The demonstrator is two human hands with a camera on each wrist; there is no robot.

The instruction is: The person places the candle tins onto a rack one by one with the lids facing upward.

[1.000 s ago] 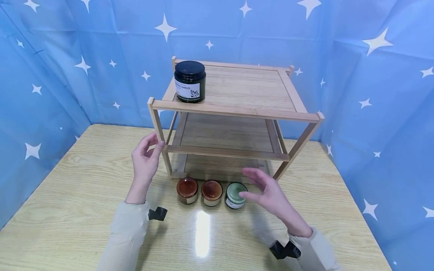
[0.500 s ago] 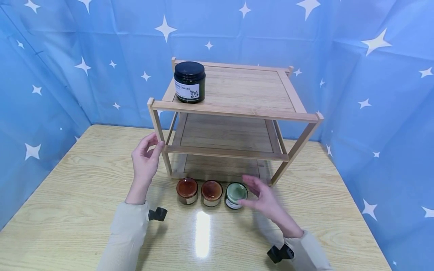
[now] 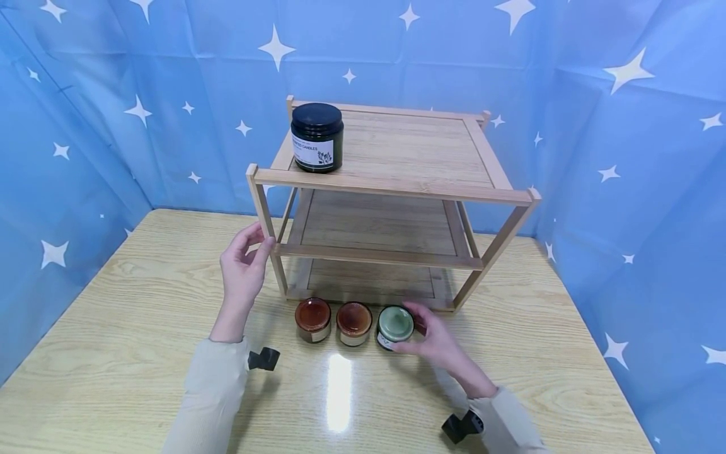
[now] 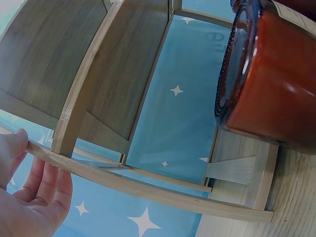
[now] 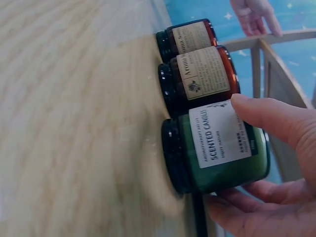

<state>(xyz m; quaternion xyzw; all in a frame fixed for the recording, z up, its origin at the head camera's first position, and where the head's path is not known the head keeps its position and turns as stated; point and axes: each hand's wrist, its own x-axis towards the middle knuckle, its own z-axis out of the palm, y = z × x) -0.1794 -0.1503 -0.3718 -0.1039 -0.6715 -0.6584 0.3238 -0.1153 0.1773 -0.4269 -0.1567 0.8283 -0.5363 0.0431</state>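
My left hand [image 3: 244, 261] holds the front left post of a three-tier wooden shelf [image 3: 391, 255], thumb on one side and fingers on the other. Down at the shelf's front, a green glass candle jar [image 3: 396, 325] stands upside down on its dark lid. My right hand [image 3: 433, 340] has its thumb and curled fingers around this jar. In the right wrist view the thumb lies at the edge of the white label [image 5: 219, 133] and the fingers reach behind the glass. Two upside-down amber candle jars [image 3: 354, 323] [image 3: 313, 320] stand in a row to its left.
A tall dark candle jar [image 3: 317, 139] with a black lid stands upright at the top tier's left front corner. The shelf stands on a light wood table [image 3: 142, 302]. A blue curtain [image 3: 187, 139] with white stars hangs behind and at both sides.
My right hand has moved left and down to the green candle jar, its thumb and fingers drawing in around it. The left hand and all the jars stay where they were.
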